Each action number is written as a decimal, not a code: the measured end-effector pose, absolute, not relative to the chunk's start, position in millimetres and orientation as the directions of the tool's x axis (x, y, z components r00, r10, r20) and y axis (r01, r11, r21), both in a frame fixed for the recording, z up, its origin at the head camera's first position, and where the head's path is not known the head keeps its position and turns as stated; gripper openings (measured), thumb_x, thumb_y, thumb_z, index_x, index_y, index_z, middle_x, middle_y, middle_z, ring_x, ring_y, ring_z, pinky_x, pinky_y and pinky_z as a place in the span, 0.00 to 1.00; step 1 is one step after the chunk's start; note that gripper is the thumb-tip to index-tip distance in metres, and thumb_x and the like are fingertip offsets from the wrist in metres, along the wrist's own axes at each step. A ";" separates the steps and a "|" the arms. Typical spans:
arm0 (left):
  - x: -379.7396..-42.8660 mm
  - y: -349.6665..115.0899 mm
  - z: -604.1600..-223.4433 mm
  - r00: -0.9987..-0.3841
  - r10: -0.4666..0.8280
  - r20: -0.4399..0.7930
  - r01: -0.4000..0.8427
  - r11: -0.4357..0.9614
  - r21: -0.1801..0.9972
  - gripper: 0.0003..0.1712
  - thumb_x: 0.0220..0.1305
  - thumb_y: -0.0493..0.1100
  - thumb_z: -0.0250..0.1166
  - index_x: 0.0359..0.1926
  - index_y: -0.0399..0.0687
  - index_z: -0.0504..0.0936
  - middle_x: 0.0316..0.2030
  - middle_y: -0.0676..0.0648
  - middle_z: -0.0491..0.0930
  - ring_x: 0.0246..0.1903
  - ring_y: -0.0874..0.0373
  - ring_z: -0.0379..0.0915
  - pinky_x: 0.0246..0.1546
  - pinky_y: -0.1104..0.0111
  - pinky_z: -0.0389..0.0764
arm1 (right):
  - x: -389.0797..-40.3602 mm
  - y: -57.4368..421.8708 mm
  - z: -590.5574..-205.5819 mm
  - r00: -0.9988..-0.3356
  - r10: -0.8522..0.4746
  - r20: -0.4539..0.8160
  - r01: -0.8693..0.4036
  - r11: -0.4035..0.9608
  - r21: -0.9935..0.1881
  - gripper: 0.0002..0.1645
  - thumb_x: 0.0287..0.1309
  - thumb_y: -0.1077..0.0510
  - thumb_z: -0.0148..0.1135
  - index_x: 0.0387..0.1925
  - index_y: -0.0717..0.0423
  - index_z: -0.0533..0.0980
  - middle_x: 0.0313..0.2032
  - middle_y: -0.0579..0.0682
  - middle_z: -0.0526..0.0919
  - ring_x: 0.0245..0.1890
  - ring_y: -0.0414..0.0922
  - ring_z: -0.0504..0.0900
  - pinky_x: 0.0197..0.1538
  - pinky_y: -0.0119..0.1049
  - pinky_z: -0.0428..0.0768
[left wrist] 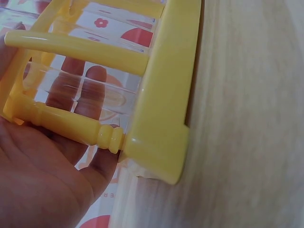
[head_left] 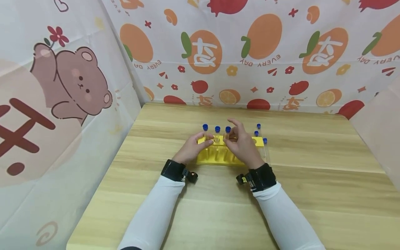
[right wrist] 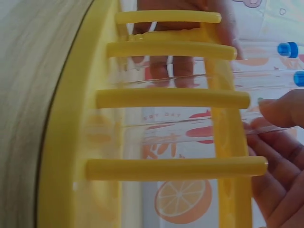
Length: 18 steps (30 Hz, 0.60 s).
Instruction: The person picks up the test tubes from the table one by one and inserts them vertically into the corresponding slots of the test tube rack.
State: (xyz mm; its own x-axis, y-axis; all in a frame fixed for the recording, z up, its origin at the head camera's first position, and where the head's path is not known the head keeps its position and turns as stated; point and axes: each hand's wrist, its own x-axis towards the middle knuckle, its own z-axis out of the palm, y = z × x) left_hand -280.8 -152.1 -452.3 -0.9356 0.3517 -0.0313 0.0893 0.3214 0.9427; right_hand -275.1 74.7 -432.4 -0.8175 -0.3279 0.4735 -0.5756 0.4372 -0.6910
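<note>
A yellow test tube rack (head_left: pixel 215 162) stands on the table, holding three clear test tubes with blue caps, the leftmost tube (head_left: pixel 205 127) among them. My left hand (head_left: pixel 191 148) grips the rack's left end. In the left wrist view, its fingers pass behind the yellow end post (left wrist: pixel 71 124). With thumb and fingers, my right hand (head_left: pixel 244 145) pinches the third test tube (head_left: pixel 227 130) just under its cap. That tube's lower part sits down in the rack (right wrist: pixel 230 142), seen through the rods in the right wrist view. The middle tube (head_left: pixel 217 130) stands untouched between the hands.
Three more blue-capped tubes lie on the wooden table (head_left: pixel 312 166) just right of the rack, one of them the nearest tube (head_left: pixel 265 141). Behind the table hangs a fruit-printed cloth (head_left: pixel 231 80); a bear-printed cloth (head_left: pixel 78 80) closes the left side.
</note>
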 end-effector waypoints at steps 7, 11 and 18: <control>-286.7 -153.1 -462.2 -0.937 0.350 -0.001 0.112 0.302 0.947 0.15 0.69 0.56 0.60 0.51 0.58 0.79 0.55 0.53 0.79 0.61 0.52 0.69 0.63 0.48 0.67 | -274.7 77.9 -424.6 -0.847 -0.344 0.406 -0.529 0.460 -0.713 0.43 0.57 0.63 0.69 0.70 0.48 0.61 0.35 0.50 0.81 0.40 0.45 0.85 0.45 0.37 0.85; -286.1 -153.4 -460.7 -0.938 0.347 0.005 0.115 0.299 0.947 0.15 0.70 0.56 0.60 0.51 0.58 0.79 0.55 0.52 0.79 0.62 0.51 0.68 0.64 0.47 0.66 | -276.1 81.7 -421.7 -0.858 -0.355 0.371 -0.506 0.461 -0.729 0.49 0.54 0.57 0.73 0.73 0.42 0.57 0.40 0.51 0.81 0.44 0.48 0.85 0.48 0.41 0.84; -285.2 -154.0 -462.1 -0.939 0.344 0.004 0.116 0.306 0.945 0.15 0.69 0.56 0.61 0.51 0.58 0.79 0.55 0.52 0.79 0.60 0.51 0.70 0.63 0.48 0.67 | -277.1 95.3 -414.7 -0.887 -0.360 0.288 -0.432 0.428 -0.794 0.43 0.62 0.41 0.64 0.73 0.34 0.55 0.49 0.52 0.81 0.49 0.49 0.83 0.52 0.47 0.82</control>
State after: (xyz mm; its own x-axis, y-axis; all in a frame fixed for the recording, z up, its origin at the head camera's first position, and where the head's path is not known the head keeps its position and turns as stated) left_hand -285.2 -154.0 -462.1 -0.9391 0.3437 0.0041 0.1162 0.3064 0.9448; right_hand -277.1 95.3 -414.7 -0.8872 -0.3604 0.2880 -0.4316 0.4280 -0.7941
